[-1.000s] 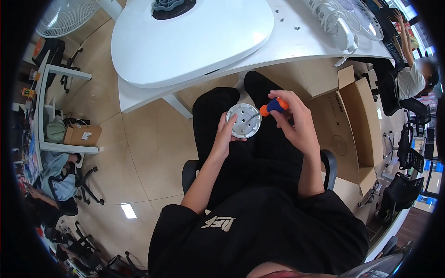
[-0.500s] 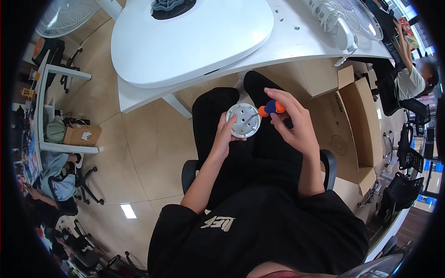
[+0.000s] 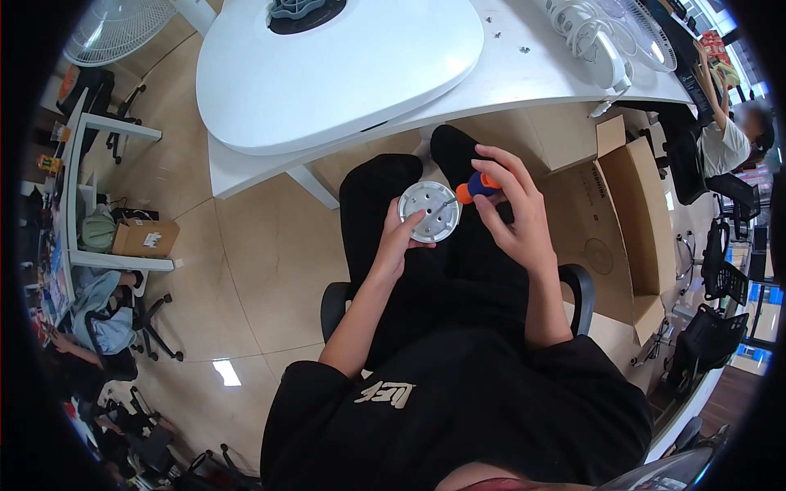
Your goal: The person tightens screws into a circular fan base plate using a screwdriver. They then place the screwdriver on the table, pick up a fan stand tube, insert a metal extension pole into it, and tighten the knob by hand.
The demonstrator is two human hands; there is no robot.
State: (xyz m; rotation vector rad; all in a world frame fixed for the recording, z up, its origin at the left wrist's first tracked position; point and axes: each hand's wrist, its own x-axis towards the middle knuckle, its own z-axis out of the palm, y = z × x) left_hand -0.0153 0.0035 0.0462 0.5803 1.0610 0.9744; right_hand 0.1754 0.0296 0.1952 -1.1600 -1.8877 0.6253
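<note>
My left hand (image 3: 395,236) grips a round white disc-shaped part (image 3: 424,200) with several holes in its face, holding it above my lap. The thumb lies over the disc's near left side. In my right hand (image 3: 519,214) is a screwdriver (image 3: 483,185) with an orange and dark blue handle, held between thumb and fingers. Its shaft points left, and the tip meets the face of the disc. Whether a screw sits under the tip is too small to tell.
Ahead stands a white table (image 3: 516,78) bearing a large white base plate (image 3: 344,82), small metal pieces (image 3: 525,50) and a white cable (image 3: 602,41). An open cardboard box (image 3: 606,237) is on the floor at right. Other people sit far left and right.
My right hand's fingers have shifted slightly around the screwdriver handle, which has turned a little. My left thumb has moved slightly on the disc; the disc stays in place.
</note>
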